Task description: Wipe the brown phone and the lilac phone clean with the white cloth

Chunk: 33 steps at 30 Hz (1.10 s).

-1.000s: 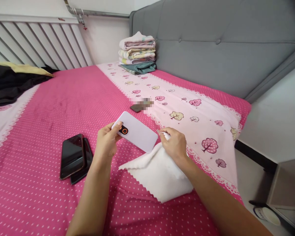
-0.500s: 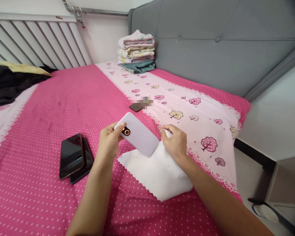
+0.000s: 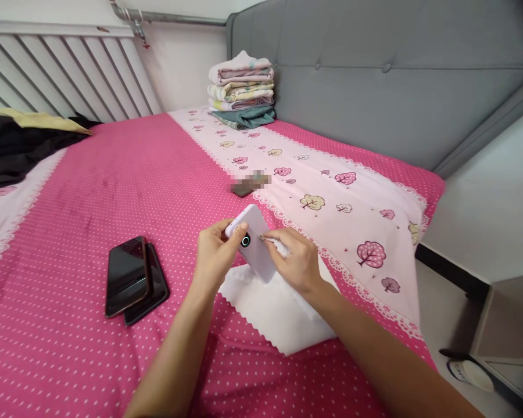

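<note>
Fingers of the left hand [image 3: 214, 251] clamp the lilac phone [image 3: 258, 261] by its upper end, long axis slanting down rightward over the white cloth [image 3: 274, 319]; right of the camera ring [image 3: 245, 240], the right hand [image 3: 299, 262] pinches some tiny item [image 3: 260, 237].

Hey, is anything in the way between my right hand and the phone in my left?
Nothing visible blocks it. Your right hand pinches a small item close to the back of the pale phone held by your left hand; I can't tell whether they touch. The white cloth lies underneath.
</note>
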Each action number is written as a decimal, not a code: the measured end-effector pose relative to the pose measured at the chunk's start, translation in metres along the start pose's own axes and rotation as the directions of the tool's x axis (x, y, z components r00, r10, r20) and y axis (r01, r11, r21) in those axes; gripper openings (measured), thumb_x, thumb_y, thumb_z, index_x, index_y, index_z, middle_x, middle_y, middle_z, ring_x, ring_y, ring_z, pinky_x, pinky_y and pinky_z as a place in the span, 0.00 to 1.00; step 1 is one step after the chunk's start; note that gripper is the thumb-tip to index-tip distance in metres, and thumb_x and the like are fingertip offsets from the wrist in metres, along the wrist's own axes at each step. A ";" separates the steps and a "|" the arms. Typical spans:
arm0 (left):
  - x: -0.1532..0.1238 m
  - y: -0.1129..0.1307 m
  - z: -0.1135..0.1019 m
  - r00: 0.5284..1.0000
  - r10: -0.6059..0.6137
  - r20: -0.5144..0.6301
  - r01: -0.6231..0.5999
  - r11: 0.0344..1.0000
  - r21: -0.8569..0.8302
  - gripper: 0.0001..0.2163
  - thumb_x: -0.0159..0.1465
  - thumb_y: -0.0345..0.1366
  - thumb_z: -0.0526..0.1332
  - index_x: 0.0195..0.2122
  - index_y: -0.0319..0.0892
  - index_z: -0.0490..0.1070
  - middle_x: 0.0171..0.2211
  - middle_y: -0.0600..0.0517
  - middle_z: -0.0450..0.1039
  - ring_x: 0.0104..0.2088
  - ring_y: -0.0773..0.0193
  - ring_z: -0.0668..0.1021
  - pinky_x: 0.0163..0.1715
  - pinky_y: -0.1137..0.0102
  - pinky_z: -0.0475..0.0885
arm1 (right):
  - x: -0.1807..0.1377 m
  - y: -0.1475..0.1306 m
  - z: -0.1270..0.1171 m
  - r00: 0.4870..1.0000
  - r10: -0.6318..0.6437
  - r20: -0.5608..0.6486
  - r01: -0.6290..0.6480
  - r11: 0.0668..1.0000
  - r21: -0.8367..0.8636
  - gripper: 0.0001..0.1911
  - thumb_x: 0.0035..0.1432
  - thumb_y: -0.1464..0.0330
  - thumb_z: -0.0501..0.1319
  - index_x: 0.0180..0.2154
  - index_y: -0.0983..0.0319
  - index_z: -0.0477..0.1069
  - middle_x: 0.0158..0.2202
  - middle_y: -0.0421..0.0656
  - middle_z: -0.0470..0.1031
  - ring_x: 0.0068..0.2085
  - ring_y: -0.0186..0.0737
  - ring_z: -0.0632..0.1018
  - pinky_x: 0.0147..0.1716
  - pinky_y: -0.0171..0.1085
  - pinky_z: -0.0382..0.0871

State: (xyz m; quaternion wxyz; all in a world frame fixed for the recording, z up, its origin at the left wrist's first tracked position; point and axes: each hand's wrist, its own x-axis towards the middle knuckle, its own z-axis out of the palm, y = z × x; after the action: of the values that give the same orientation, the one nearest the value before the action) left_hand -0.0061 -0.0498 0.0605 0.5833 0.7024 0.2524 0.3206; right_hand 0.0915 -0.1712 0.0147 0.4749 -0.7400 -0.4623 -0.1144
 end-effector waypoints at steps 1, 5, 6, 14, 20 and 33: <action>-0.001 0.001 0.001 1.000 0.002 0.014 -0.002 1.000 -0.008 0.14 0.53 0.45 0.66 0.28 0.37 0.74 0.22 0.52 0.72 0.24 0.66 0.71 0.24 0.73 0.65 | 0.000 0.000 0.000 1.000 -0.002 0.002 0.002 1.000 0.002 0.09 0.60 0.69 0.56 0.38 0.57 0.75 0.37 0.40 0.78 0.38 0.36 0.78 0.39 0.34 0.70; -0.001 0.004 0.001 0.999 -0.009 0.044 0.011 0.999 -0.034 0.15 0.53 0.46 0.67 0.28 0.38 0.72 0.22 0.53 0.70 0.24 0.66 0.71 0.25 0.73 0.65 | -0.001 -0.003 0.000 0.997 -0.056 0.054 0.053 0.998 0.042 0.08 0.59 0.70 0.57 0.38 0.57 0.74 0.36 0.40 0.78 0.37 0.36 0.78 0.38 0.33 0.70; -0.001 0.004 0.001 0.999 -0.013 0.037 0.015 0.999 -0.045 0.15 0.52 0.46 0.67 0.29 0.38 0.71 0.22 0.54 0.69 0.24 0.67 0.71 0.25 0.73 0.65 | -0.002 -0.004 0.001 0.994 -0.083 0.074 0.079 0.995 0.058 0.08 0.59 0.70 0.57 0.37 0.57 0.74 0.35 0.39 0.78 0.37 0.35 0.78 0.37 0.33 0.70; 0.000 0.003 -0.001 0.983 -0.117 0.143 0.149 0.961 -0.232 0.14 0.56 0.48 0.63 0.34 0.42 0.72 0.26 0.55 0.69 0.24 0.68 0.68 0.23 0.74 0.60 | -0.012 -0.015 0.006 0.935 -0.313 0.170 0.304 0.950 0.076 0.08 0.59 0.71 0.56 0.36 0.57 0.74 0.34 0.38 0.77 0.35 0.32 0.77 0.34 0.30 0.67; 0.002 0.002 -0.001 0.947 -0.236 0.218 0.307 0.863 -0.402 0.16 0.54 0.50 0.64 0.34 0.42 0.75 0.27 0.53 0.72 0.27 0.65 0.71 0.26 0.73 0.65 | -0.012 -0.014 0.006 0.935 -0.307 0.180 0.298 0.952 0.076 0.08 0.60 0.71 0.56 0.36 0.58 0.75 0.35 0.39 0.77 0.35 0.33 0.76 0.32 0.30 0.67; 0.000 0.002 0.003 0.937 -0.132 0.324 0.294 0.798 -0.526 0.24 0.63 0.51 0.53 0.59 0.51 0.60 0.42 0.48 0.74 0.40 0.57 0.76 0.34 0.68 0.71 | -0.006 -0.005 0.004 0.980 -0.158 0.123 0.144 0.982 0.119 0.07 0.58 0.71 0.57 0.36 0.58 0.74 0.36 0.39 0.77 0.37 0.34 0.77 0.36 0.31 0.69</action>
State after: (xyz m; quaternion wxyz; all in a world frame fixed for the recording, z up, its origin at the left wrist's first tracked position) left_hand -0.0037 -0.0524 0.0616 0.8267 0.5009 0.1419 0.2135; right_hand 0.0835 -0.1706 0.0121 0.4731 -0.6816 -0.5531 -0.0757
